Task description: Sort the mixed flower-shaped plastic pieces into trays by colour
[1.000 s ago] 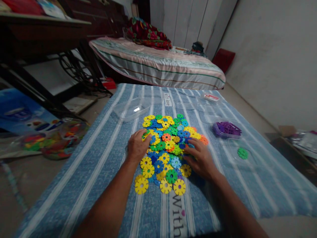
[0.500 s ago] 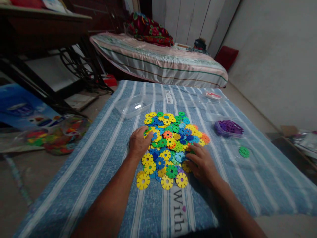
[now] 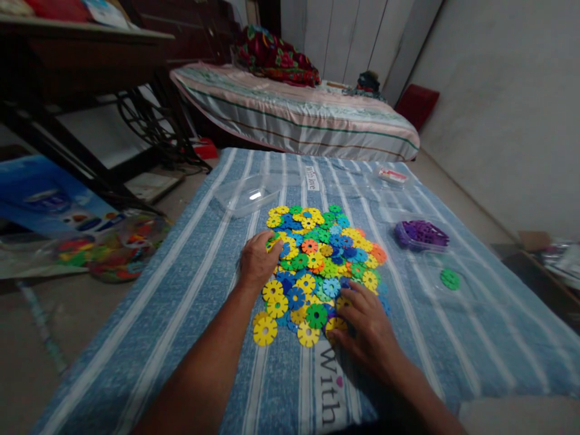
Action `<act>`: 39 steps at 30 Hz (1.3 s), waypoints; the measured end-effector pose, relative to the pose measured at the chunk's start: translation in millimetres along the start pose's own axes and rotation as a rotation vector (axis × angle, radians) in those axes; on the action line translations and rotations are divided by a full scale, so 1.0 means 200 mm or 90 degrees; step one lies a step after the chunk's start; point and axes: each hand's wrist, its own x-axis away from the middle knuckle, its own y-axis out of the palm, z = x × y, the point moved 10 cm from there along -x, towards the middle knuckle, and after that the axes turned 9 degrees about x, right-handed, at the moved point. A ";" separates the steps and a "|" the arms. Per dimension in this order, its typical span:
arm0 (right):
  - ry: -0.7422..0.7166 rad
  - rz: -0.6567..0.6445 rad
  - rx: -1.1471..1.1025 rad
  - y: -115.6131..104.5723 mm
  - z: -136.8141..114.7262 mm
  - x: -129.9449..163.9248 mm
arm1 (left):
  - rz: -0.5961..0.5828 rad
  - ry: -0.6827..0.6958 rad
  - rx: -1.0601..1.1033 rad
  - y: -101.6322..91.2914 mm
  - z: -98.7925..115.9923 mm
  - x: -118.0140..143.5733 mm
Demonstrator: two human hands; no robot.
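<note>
Toward the person's body went the right hand (image 3: 365, 323), along the pile of notched discs (image 3: 310, 260); its bent fingers touched a yellow disc (image 3: 336, 324). The left hand (image 3: 258, 260) stayed curled at the pile's left edge. I could not tell if either hand gripped one. Purple pieces (image 3: 421, 232) sat together in a clear box (image 3: 431, 246), and one green disc (image 3: 450, 279) lay apart, but many colours lay all mixed on the striped cloth (image 3: 185, 278).

Dim room: a bed under a pale, striped, shiny cover (image 3: 299, 118), tall grey panels (image 3: 338, 42) behind, bare grey wall (image 3: 507, 96) right.
</note>
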 end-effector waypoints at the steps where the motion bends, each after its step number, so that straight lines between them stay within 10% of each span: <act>1: 0.011 0.016 -0.020 -0.01 0.01 0.00 | 0.000 0.000 0.000 0.00 0.00 0.00; 13: 0.019 0.137 -0.044 -0.09 0.06 -0.03 | 0.002 0.003 0.012 -0.01 -0.01 0.00; 39: 0.068 -0.028 0.022 -0.01 0.09 -0.14 | -0.017 -0.029 -0.020 -0.01 0.02 -0.06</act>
